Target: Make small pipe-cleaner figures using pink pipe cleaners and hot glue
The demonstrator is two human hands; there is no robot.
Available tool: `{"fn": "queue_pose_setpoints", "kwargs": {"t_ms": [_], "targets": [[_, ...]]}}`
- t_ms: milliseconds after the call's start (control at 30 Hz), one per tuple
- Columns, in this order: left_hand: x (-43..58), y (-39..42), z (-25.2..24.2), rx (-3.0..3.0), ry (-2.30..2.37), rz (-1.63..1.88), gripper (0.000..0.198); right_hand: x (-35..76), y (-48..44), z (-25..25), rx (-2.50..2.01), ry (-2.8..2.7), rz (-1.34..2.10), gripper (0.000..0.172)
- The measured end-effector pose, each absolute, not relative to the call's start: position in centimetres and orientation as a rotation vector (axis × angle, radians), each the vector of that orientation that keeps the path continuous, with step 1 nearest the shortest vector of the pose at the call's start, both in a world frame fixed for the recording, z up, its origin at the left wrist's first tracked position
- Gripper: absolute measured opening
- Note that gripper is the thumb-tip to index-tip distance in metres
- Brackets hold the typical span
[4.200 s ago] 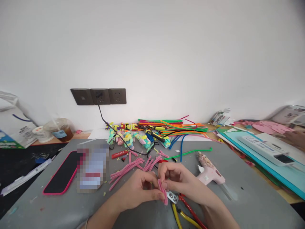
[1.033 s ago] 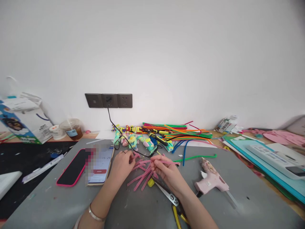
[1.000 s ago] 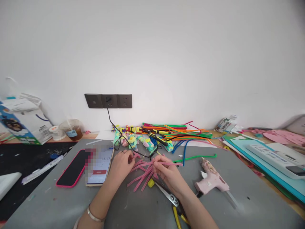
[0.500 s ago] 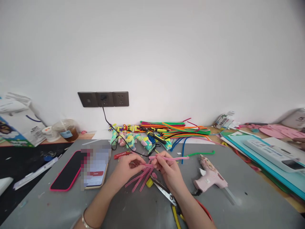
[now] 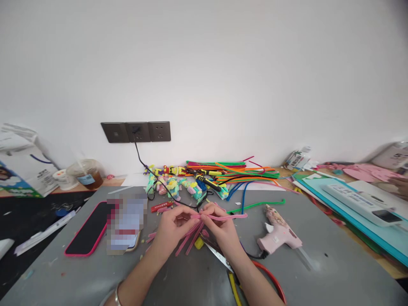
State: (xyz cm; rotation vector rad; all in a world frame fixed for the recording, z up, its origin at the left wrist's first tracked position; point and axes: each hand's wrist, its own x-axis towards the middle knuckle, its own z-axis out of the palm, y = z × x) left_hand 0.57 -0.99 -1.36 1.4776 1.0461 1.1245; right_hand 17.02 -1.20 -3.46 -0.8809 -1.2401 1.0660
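Note:
My left hand (image 5: 177, 224) and my right hand (image 5: 219, 224) meet at the middle of the grey mat, thumbs and fingers pinched together. Between them runs a pink pipe cleaner (image 5: 234, 216), whose bent end sticks out past my right hand. Several more pink pipe cleaner lengths (image 5: 190, 242) fan out below the fingers. Which hand grips these is hidden. Beneath my right hand lie scissors (image 5: 219, 258), their handles partly covered by my forearm. A small yellow piece (image 5: 199, 243) lies by the scissors' tip.
A pink glue gun (image 5: 280, 236) lies to the right, a green pipe cleaner (image 5: 258, 205) beyond it. Two phones (image 5: 87, 229) lie left. Behind are small pipe-cleaner figures (image 5: 172, 187), pliers (image 5: 208, 182) and a colourful pipe cleaner pile (image 5: 248, 172). A black cord (image 5: 162, 187) crosses behind my hands.
My hands have drawn closer together, fingertips now nearly touching on the pink pipe cleaner. Its free end has shifted a little left and down. The view has turned slightly.

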Motion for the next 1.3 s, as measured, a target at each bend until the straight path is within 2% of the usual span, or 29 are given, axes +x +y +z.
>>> {"fn": "queue_pose_setpoints", "kwargs": {"t_ms": [100, 367, 667, 933, 1300], "targets": [[0.4, -0.9, -1.3, 1.412, 1.001, 1.112, 0.015, 17.1, -1.3, -3.5, -0.869, -1.259, 1.051, 0.024], [-0.4, -0.5, -0.2, 1.196, 0.98, 1.104, 0.023, 18.0, -1.5, -3.2, -0.833, -1.172, 1.268, 0.023], [-0.6, -0.5, 0.1, 1.243, 0.933, 1.099, 0.021, 18.0, -1.3, -3.2, -0.75, -1.153, 1.248, 0.017], [-0.6, -0.5, 0.2, 1.362, 0.925, 1.101, 0.013, 18.2, -1.1, -3.8, -0.855, -1.176, 1.237, 0.028], [-1.0, -0.4, -0.1, 1.409, 0.933, 1.136, 0.012, 18.1, -1.7, -2.8, -0.651, -1.305, 1.323, 0.026]]}}
